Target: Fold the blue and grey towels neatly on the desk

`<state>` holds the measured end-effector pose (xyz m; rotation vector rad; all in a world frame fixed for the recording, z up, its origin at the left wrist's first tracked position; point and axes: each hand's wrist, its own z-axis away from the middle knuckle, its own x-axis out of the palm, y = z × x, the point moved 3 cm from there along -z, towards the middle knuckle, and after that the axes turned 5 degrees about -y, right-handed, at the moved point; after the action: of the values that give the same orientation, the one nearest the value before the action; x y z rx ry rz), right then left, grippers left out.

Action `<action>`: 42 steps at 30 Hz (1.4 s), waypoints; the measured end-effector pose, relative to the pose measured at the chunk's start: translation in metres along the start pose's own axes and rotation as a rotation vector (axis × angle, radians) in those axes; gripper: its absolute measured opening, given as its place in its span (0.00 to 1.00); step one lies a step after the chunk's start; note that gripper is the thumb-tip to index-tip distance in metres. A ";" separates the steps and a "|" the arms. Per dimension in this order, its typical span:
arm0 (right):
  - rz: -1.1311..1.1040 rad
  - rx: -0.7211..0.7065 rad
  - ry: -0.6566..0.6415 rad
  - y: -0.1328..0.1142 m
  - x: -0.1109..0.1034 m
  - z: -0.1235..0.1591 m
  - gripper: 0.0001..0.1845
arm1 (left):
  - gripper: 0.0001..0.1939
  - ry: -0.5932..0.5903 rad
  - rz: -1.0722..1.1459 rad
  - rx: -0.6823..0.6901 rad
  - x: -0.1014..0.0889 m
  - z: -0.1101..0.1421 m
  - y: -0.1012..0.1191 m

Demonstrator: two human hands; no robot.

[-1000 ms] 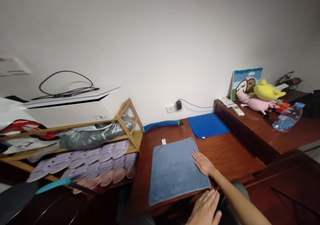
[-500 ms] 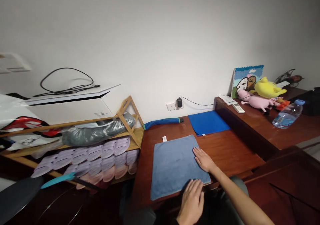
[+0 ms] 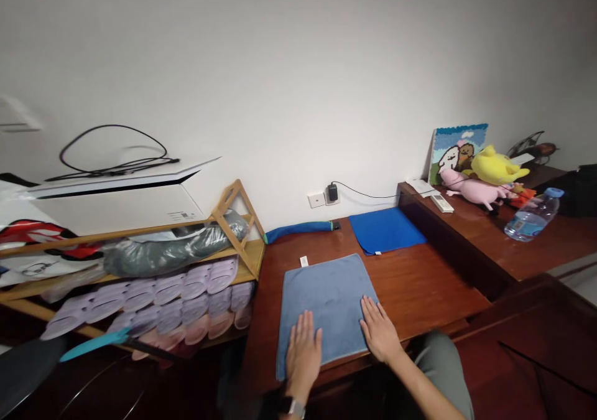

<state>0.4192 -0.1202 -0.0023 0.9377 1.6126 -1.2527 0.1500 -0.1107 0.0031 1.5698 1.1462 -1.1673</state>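
Observation:
A grey-blue cloth (image 3: 326,295) lies spread out on the brown wooden table (image 3: 420,289), with a small white tag (image 3: 304,261) at its far edge. On the near left part of the cloth rests my left hand (image 3: 303,351), palm down, fingers stretched, a watch on its wrist. My right hand (image 3: 380,330) lies flat over the cloth's near right edge, its fingers extended. Neither hand grips anything. Farther back is a bright blue cloth (image 3: 387,230), folded flat. A rolled blue strip (image 3: 301,230) with green edging lies along the wall.
At left stands a wooden rack (image 3: 252,255) with lilac slippers (image 3: 170,288) and a white box (image 3: 125,208). The raised desk at right bears a water bottle (image 3: 534,216), a remote control (image 3: 441,203), plush toys (image 3: 476,190) and a dog picture (image 3: 457,152). A plugged-in charger (image 3: 333,191) is on the wall.
My left hand has moved left and forward, from below the cloth's near right corner onto its near left part. My right hand has slid slightly toward me along the right edge.

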 end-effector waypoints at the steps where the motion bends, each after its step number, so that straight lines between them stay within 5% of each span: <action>1: -0.003 0.042 -0.003 0.005 -0.001 0.002 0.35 | 0.32 0.031 -0.027 -0.064 -0.001 0.008 -0.024; 4: -0.006 0.140 0.009 0.016 -0.005 0.010 0.36 | 0.34 0.123 -0.065 -0.167 -0.009 0.025 -0.071; 6: -0.009 0.137 0.052 0.014 -0.010 0.015 0.36 | 0.33 0.166 -0.048 -0.150 -0.018 0.027 -0.067; 12: 0.004 -0.127 0.078 -0.042 -0.009 0.020 0.35 | 0.29 0.021 0.078 0.316 -0.034 -0.009 0.064; 14: 0.022 -0.158 0.065 -0.052 0.000 0.023 0.35 | 0.28 -0.029 0.084 0.373 -0.031 -0.023 0.084; 18: 0.099 -0.044 0.124 -0.023 0.013 0.042 0.37 | 0.27 -0.030 0.020 0.226 -0.017 -0.035 0.048; 23: 0.168 0.148 0.234 0.019 -0.007 0.069 0.40 | 0.27 0.014 -0.059 0.142 -0.007 -0.025 -0.006; 27: 0.126 0.022 0.220 -0.039 -0.015 0.051 0.38 | 0.27 0.017 -0.090 0.106 -0.009 -0.020 -0.003; 31: 0.087 -0.126 0.150 -0.093 0.008 0.034 0.36 | 0.28 -0.007 -0.095 0.118 -0.011 -0.020 0.001; 33: 0.102 -0.102 0.137 -0.081 0.017 0.041 0.36 | 0.28 -0.010 -0.088 0.138 -0.011 -0.019 -0.002; 38: 0.145 0.093 0.138 0.003 0.006 0.077 0.37 | 0.28 -0.005 -0.070 0.143 -0.009 -0.018 -0.010; 40: 0.146 0.143 0.152 0.010 -0.006 0.075 0.38 | 0.28 -0.014 -0.071 0.140 -0.008 -0.019 -0.009; 42: 0.128 0.133 0.158 -0.009 -0.014 0.057 0.37 | 0.28 -0.029 -0.074 0.133 -0.010 -0.020 -0.006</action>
<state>0.4260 -0.1788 0.0068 1.2308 1.5767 -1.2339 0.1467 -0.0923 0.0158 1.6158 1.1355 -1.3345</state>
